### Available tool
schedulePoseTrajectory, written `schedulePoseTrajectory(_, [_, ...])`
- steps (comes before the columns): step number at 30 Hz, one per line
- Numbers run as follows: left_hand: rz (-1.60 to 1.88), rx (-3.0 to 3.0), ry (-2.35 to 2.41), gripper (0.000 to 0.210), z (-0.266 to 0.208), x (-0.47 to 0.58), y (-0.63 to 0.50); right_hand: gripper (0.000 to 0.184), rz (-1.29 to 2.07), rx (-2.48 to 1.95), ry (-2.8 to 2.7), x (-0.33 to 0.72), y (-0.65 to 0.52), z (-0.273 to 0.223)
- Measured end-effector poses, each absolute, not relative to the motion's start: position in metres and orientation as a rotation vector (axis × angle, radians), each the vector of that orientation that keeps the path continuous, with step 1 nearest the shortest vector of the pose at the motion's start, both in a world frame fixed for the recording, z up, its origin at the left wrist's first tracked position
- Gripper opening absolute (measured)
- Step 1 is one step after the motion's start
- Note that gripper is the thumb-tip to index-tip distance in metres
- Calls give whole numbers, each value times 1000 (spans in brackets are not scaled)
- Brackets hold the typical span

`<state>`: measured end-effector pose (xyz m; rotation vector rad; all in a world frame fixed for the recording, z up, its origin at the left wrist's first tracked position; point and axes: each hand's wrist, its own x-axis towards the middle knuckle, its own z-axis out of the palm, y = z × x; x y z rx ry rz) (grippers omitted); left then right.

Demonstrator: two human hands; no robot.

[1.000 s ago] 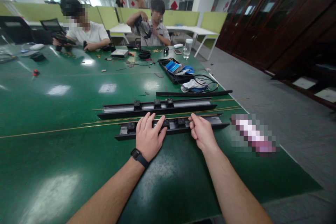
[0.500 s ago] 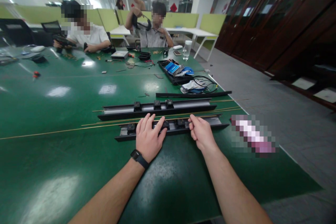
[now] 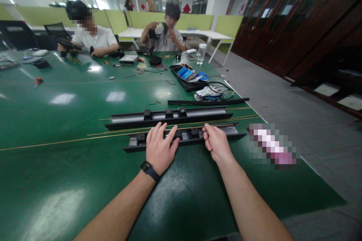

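My left hand, with a dark watch on its wrist, lies spread over the near black channel rail, covering part of it. Its thumb and index finger are beside a small black block inside the rail. Another block shows to the left and one more block to the right. Over the rail's right part, my right hand is closed, its thumb and index finger pinched on a thin brass rod along the rail's far edge; the fingertips partly hide the contact.
A second channel rail with black blocks lies just beyond, then a black strip. Farther back are a black tray, gloves and a clear bottle. Two people sit across the green table. A blurred pink item lies right.
Both my hands and the rails stay in place. Across the table, the person in the middle has lowered the raised arm and the dark object in it.
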<state>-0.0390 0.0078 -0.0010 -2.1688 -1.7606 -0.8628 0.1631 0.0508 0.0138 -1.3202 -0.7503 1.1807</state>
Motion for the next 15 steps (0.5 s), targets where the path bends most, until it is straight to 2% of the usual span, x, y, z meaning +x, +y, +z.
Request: schedulePoseTrajectory(15, [-873,-2171,-1755,45,-2,-39,8,29,1174,-1311,-766,164,51,12])
